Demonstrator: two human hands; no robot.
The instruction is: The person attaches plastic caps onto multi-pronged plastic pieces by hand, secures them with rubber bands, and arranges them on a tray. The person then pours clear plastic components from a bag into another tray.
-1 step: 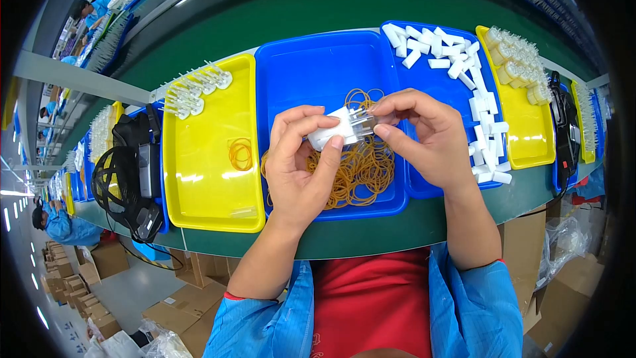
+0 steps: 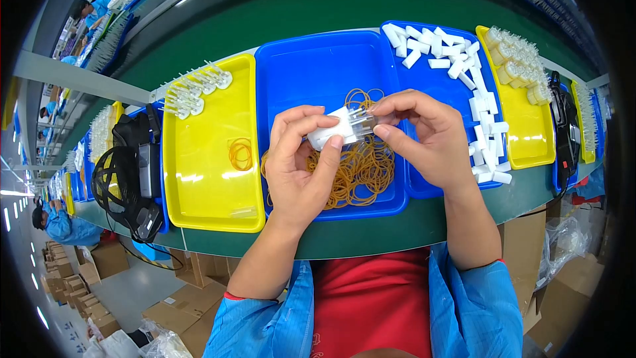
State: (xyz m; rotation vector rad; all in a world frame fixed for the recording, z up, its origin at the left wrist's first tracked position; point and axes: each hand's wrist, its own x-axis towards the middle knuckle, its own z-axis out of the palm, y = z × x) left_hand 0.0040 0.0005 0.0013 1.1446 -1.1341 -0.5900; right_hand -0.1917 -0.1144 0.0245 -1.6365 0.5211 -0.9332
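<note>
My left hand (image 2: 296,169) is closed round a white block-like piece (image 2: 323,135), with the thumb in front and the fingers behind. From the right end of that piece several clear, slender tubes (image 2: 360,124) stick out. Thumb and fingertips of my right hand (image 2: 427,139) pinch the far ends of these tubes; the fingers partly cover them. Both hands are above a heap of tan rubber bands (image 2: 363,179), which lies in the near part of the middle blue tray (image 2: 318,66).
To the left, a yellow tray (image 2: 211,189) holds white pronged pieces (image 2: 191,96) and a few rubber bands (image 2: 240,154). White blocks (image 2: 487,126) fill part of the right blue tray (image 2: 434,103). Beyond it, another yellow tray (image 2: 527,139) carries clear-tubed pieces (image 2: 510,53). Black cables (image 2: 112,182) lie far left.
</note>
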